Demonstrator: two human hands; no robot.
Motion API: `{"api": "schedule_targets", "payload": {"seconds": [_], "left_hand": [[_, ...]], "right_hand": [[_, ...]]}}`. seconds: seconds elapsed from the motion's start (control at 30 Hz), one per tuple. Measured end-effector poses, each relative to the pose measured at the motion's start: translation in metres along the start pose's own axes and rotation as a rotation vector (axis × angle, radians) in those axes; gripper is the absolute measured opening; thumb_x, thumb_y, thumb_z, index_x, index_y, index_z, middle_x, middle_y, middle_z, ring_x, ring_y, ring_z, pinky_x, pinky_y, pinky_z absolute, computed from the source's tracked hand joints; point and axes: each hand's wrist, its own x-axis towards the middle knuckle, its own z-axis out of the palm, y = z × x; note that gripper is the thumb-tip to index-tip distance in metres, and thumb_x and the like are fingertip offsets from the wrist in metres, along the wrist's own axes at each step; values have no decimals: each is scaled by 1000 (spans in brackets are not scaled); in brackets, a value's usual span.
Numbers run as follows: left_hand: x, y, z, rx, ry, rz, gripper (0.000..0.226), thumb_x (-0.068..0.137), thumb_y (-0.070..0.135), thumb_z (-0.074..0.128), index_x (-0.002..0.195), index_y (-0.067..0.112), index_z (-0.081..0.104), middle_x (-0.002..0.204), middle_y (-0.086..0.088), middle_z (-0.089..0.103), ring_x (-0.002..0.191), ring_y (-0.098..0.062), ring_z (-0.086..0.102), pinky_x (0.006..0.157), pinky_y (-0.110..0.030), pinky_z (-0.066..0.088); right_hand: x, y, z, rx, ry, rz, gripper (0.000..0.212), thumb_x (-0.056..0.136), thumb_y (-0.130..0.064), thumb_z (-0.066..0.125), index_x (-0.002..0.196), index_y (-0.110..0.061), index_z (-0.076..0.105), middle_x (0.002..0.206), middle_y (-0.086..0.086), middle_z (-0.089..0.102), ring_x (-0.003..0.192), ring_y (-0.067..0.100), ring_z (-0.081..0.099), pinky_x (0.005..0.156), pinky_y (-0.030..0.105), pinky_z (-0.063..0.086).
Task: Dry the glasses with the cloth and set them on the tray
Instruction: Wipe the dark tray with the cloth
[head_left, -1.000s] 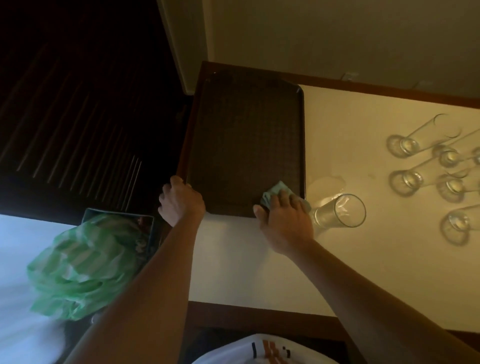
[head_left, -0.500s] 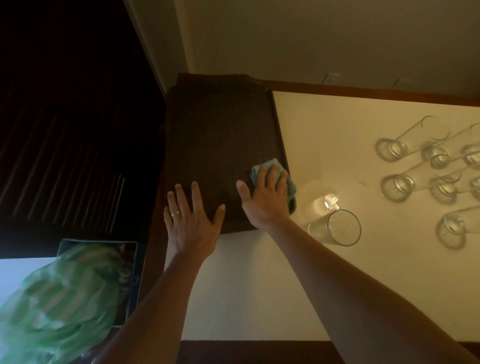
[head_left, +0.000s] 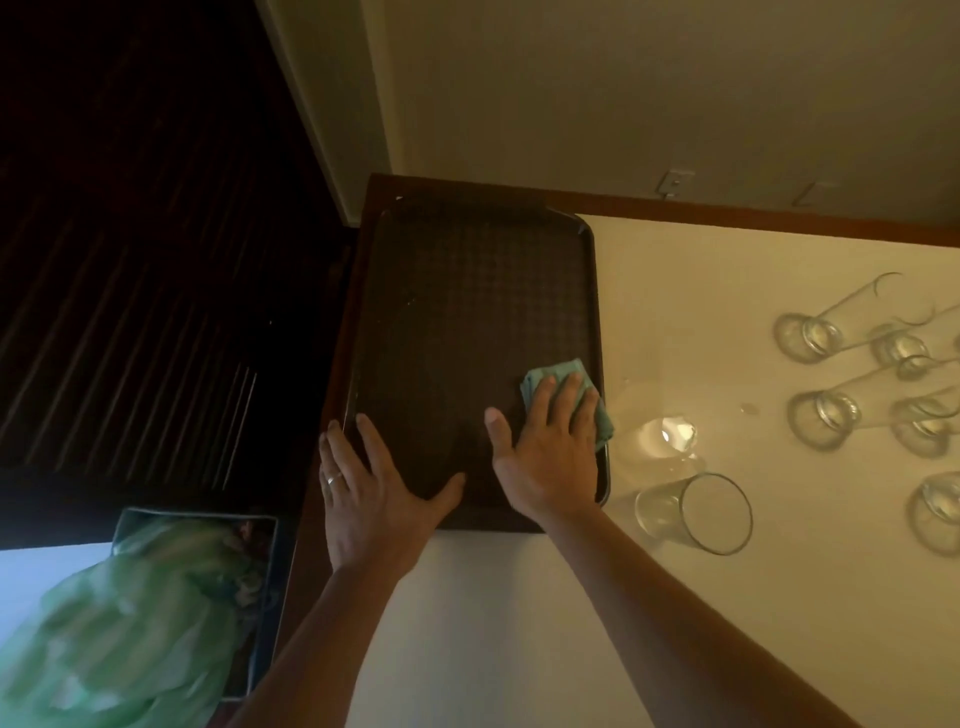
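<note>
Both hands lie flat, fingers straight, on the dark brown rectangular tray (head_left: 457, 312): right hand (head_left: 545, 457) pressing the folded teal cloth (head_left: 558, 371), left hand (head_left: 374, 493) bare, clear glasses (head_left: 815, 421) well right.

Both forearms are bare from the bottom edge of the view up to the wrists, with no sleeve, watch or bracelet on either. The left hand (head_left: 376, 491) wears a plain, pale metal ring (head_left: 331, 478), a narrow smooth band on one of its outer fingers. The right hand (head_left: 548, 449) carries no ring or other jewellery on the fingers that show. Neither hand wears a glove.
</note>
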Motion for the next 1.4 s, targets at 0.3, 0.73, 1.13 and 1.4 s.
{"api": "schedule_targets", "payload": {"seconds": [0.3, 0.73, 1.13, 1.4], "left_hand": [[1, 0, -3, 14, -40, -4, 160, 47, 113, 7, 164, 4, -5, 168, -29, -5, 157, -45, 8, 122, -52, 31], [4, 1, 0, 40, -23, -11, 141, 65, 104, 14, 162, 2, 20, 166, -31, 8, 151, -50, 23, 109, -56, 45], [2, -2, 2, -122, 72, 6, 141, 65, 102, 38, 163, 9, -5, 170, -24, 2, 157, -41, 11, 121, -47, 27], [-2, -3, 1, -313, 100, -7, 157, 55, 107, 41, 159, 6, -21, 171, -20, 1, 158, -28, 0, 126, -40, 11]], "right_hand": [[134, -17, -29, 104, 99, -64, 75, 103, -61, 16, 161, -17, -1, 169, 12, -11, 154, 35, -15, 122, 46, -8], [71, -27, 6, 181, 124, -488, 53, 100, -17, 49, 153, -23, 40, 166, 3, 23, 155, 28, 10, 124, 46, 6], [125, -83, 5, 125, 90, -516, 55, 98, -13, 52, 151, -26, 44, 165, 2, 26, 154, 32, 13, 120, 60, 15], [94, -65, 9, -17, 41, -782, 44, 100, -22, 54, 144, -27, 52, 163, -6, 33, 152, 27, 21, 113, 55, 22]]}}
